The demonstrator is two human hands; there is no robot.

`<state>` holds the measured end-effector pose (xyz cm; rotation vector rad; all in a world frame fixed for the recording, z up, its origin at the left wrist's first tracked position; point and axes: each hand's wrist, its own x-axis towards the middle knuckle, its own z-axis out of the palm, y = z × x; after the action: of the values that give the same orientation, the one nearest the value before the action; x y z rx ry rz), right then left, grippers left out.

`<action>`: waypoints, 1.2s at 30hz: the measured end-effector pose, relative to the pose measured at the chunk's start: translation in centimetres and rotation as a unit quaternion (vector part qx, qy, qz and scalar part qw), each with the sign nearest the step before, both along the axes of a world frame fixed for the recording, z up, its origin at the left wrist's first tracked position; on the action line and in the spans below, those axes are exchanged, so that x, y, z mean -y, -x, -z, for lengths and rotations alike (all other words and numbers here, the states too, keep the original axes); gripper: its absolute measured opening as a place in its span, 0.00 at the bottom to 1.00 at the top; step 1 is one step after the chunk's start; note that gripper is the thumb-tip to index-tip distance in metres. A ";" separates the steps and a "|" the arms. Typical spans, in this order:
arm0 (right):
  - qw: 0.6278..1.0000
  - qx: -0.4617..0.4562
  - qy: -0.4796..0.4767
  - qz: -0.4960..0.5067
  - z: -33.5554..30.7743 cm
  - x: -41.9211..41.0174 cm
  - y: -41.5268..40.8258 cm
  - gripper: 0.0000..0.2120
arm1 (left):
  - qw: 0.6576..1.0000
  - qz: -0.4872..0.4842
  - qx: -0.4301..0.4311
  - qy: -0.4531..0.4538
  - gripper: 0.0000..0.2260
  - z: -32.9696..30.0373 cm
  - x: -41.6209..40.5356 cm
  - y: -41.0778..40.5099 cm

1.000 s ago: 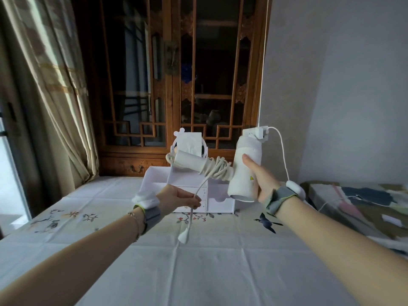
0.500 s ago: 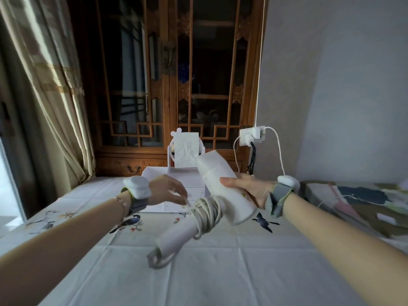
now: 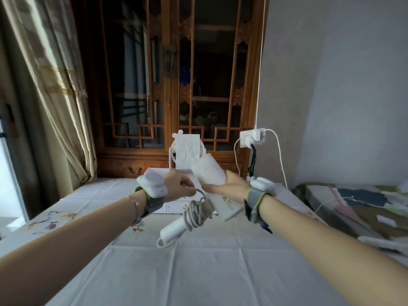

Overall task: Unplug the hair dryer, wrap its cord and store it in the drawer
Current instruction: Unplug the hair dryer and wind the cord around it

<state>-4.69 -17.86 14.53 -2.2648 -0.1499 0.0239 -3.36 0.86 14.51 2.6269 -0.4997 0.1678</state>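
My right hand grips the barrel of the white hair dryer, held above the table with its handle slanting down to the left. The grey cord is coiled in several loops around the handle where it joins the barrel. My left hand pinches the free end of that cord just left of the barrel. Behind the hands stands a small white drawer unit, mostly hidden by them; I cannot tell whether its drawer stands open.
A white tablecloth with embroidered flowers covers the table. A wall socket with white plugs and cables sits at the back right. A wooden cabinet stands behind, a curtain at left, a patterned bed cover at right.
The dryer has been lowered and tilted, its handle now slanting down-left instead of pointing left. My left hand moved up to the coil, and the dangling cord end is gone from view.
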 end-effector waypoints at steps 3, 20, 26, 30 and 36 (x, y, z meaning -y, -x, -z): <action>0.996 -0.019 -0.057 0.058 0.2 0.1 -0.5 0.31 | 1.000 -0.001 0.013 0.014 0.11 0.5 0.9 0.5; 0.923 -0.216 -0.279 0.155 1.0 1.1 -1.4 0.17 | 0.963 -0.010 0.139 -0.231 0.27 2.6 2.1 -0.4; 0.912 -0.259 -0.280 0.150 1.2 1.6 -2.3 0.30 | 0.972 -0.026 0.137 -0.189 0.22 3.8 2.5 -1.1; 0.902 -0.288 -0.301 0.114 1.0 2.6 -2.5 0.38 | 0.982 -0.050 0.057 -0.175 0.21 4.7 2.4 -2.4; 0.884 -0.231 -0.400 0.067 0.3 3.2 -2.8 0.20 | 0.988 0.056 -0.119 0.086 0.09 3.2 1.5 -1.8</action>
<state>-1.92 -21.10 14.25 -1.3831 0.2222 0.3598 -1.54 -0.61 11.27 2.4017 -0.5232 -0.1308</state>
